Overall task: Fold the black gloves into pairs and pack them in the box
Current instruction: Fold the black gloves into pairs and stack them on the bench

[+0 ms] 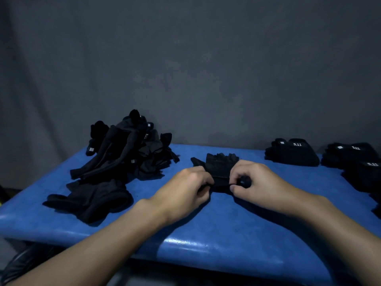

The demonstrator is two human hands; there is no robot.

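Note:
A black fingerless glove pair (219, 166) lies on the blue table (206, 223) at the centre, fingers pointing away from me. My left hand (185, 186) grips its near left edge with curled fingers. My right hand (251, 180) pinches the near right edge at the cuff. A loose heap of black gloves (127, 149) sits at the back left, with another loose glove (92, 200) in front of it. No box is in view.
Folded glove pairs marked 5.11 (292, 152) lie at the back right, with more stacked along the right edge (354, 159). A dark grey cloth backdrop hangs behind the table. A dark object (24, 263) lies below the table's front left corner.

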